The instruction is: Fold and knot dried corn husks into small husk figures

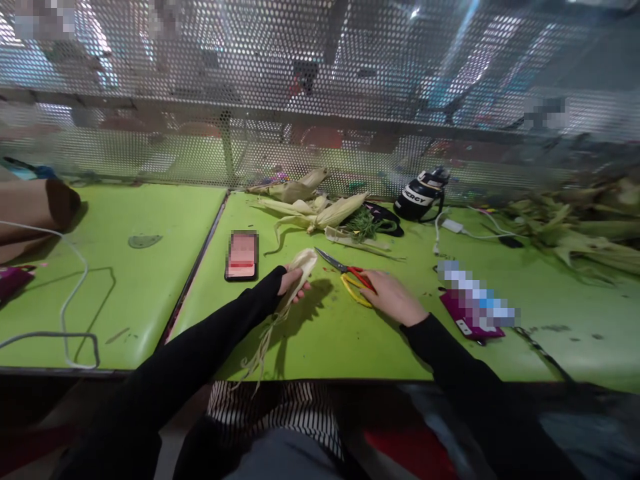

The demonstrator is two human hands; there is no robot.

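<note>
My left hand (294, 283) is closed around a pale corn husk (306, 261), whose thin shredded strips hang down past the table's front edge. In my right hand (393, 295) is a pair of scissors (345, 268) with red and yellow handles. The blades point up and left, their tips close to the top of the husk. Whether the blades touch the husk I cannot tell. Behind both hands lies a pile of corn husks (325, 215), with some green stringy strands (364, 223) at its right side.
A phone (243, 257) lies left of my left hand. Farther right are a black bottle (423, 193), a white charger with cable (453, 226), a magenta pouch (465, 315) and a heap of husks (595, 227). A perforated metal screen (280, 87) borders the green table (320, 347) at the back.
</note>
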